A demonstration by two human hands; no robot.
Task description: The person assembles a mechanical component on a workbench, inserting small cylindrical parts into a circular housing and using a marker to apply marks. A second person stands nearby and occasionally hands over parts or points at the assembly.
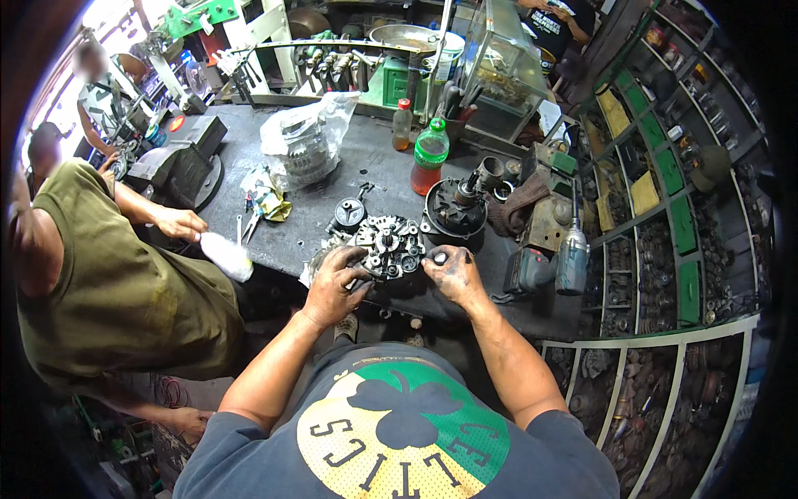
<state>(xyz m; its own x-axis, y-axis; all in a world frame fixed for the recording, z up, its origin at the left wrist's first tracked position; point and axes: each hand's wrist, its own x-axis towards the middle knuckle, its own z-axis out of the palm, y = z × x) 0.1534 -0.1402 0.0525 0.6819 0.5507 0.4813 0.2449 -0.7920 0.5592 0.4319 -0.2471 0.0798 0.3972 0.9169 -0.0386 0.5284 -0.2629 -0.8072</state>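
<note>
On the dark workbench [274, 224], right before me, lies an open alternator housing [391, 244] with its metal inner parts facing up. My left hand [334, 285] grips its near left edge with bent fingers. By its right edge, my right hand [455, 273] is closed with the thumb on top; a small pale spot shows at the thumb, and I cannot make out what the fingers hold. Behind my right hand sits a dark round alternator half [455, 208] with fan blades and an upright shaft. A small black round part [350, 210] rests beyond the housing.
Farther back are a plastic-bagged metal part [303, 145], a green-capped bottle [431, 156] and a smaller bottle [402, 125]. Pliers [253, 220] lie left; a cordless drill [572, 254] stands right. A vise [179, 162] and a co-worker holding a white bundle [226, 255] are at left.
</note>
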